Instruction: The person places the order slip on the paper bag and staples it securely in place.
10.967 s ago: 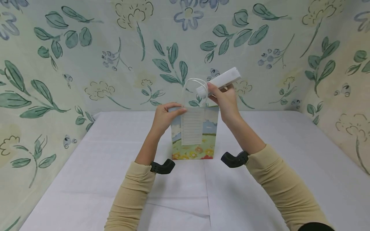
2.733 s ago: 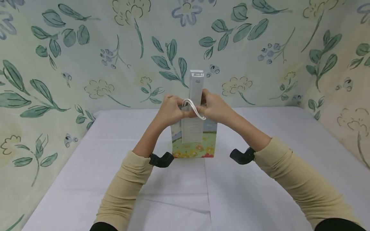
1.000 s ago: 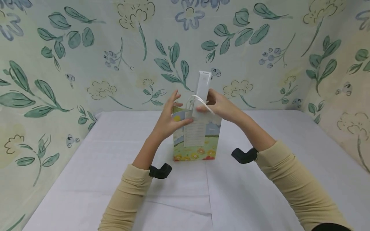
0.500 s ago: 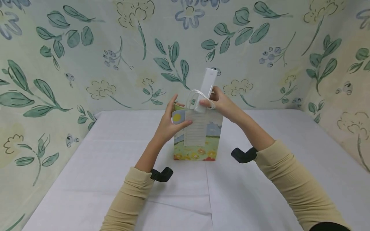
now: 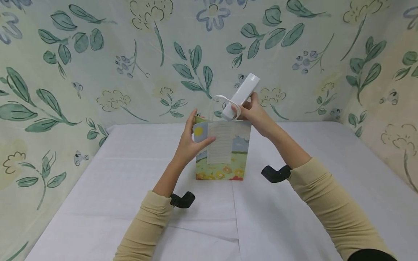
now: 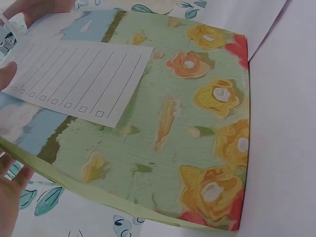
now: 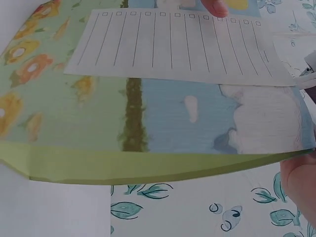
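A floral paper gift bag (image 5: 240,156) stands upright on the table with its white handle (image 5: 222,97) arched above the rim. On its front hangs a lined checklist sheet (image 6: 81,81). My left hand (image 5: 189,143) holds the bag's left side, thumb over the sheet in front and fingers behind the edge. With my right hand (image 5: 258,112) I pinch a long white bar-shaped device (image 5: 243,94), leaning up to the right above the bag's top. Its lower end overlaps the handle loop in the head view. In the right wrist view, the bag's green side (image 7: 98,165) shows.
A white cloth (image 5: 130,163) with creases covers the table. Behind and at both sides hangs a floral curtain (image 5: 147,87). Black wrist cameras (image 5: 275,174) are strapped at both sleeves.
The device was upright at the handle with both hands on it; it has since tilted and moved to the upper right in my right hand. My left hand has shifted to the bag's left side.
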Available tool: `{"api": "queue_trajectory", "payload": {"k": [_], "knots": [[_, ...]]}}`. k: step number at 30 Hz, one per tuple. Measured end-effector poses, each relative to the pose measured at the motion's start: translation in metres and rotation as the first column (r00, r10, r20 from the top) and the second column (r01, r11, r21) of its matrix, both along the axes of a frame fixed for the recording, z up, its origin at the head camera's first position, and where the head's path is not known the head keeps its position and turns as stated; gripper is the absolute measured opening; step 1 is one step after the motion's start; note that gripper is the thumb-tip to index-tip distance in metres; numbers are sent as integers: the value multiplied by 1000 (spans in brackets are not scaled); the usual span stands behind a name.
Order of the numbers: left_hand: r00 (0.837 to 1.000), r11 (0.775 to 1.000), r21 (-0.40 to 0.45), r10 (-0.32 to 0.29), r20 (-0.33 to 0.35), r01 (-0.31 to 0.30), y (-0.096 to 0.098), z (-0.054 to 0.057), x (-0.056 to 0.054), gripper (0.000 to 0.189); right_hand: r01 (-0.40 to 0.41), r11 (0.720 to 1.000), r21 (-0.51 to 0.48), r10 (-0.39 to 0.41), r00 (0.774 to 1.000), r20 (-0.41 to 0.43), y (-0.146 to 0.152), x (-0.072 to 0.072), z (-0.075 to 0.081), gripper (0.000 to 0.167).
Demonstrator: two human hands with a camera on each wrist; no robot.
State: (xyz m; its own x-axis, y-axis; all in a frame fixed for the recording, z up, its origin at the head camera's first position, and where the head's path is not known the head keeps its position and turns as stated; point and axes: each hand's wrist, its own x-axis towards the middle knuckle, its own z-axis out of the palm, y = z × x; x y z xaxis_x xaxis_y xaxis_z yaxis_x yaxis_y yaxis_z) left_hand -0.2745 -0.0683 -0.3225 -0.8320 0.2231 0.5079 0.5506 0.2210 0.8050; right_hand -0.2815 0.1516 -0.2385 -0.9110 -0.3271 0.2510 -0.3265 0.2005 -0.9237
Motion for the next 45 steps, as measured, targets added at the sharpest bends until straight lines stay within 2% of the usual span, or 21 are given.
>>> {"api": "queue_trajectory", "payload": {"k": [4,8,12,16,20,27,33,37,40,45], "knots": [[1000,1000,-1,2,-3,-2,0,-2,0,93,-3,996,-87,2,1000,-13,2,0,-1,93],[1000,1000,-5,4,11,-4,-1,-4,1,94,13,993,-120,-21,998,-66,6,-1,-6,104],[999,1000,-10,-2,33,2,-2,-2,5,95,28,982,-184,-48,993,-105,13,-2,-14,108],[999,1000,-19,-4,50,5,-2,7,17,95,52,954,-294,-82,992,-92,20,-1,-20,106],[999,999,-40,-2,39,3,-3,12,25,93,80,909,-410,-127,988,-87,27,2,-24,101],[1000,998,-60,20,18,-19,-9,-6,9,97,157,864,-478,-223,971,-86,36,11,-31,89],[999,996,-85,18,-41,-22,-13,-10,7,97,250,851,-462,-318,945,-76,44,19,-38,84],[999,991,-131,35,-40,-40,-16,-9,10,98,313,861,-400,-380,919,-101,50,23,-46,85],[997,978,-193,70,-42,-77,-18,-8,14,101,344,876,-338,-407,904,-135,54,27,-53,86],[991,949,-284,123,-60,-135,-22,-6,19,101,384,889,-250,-423,897,-125,58,42,-68,79]]}}
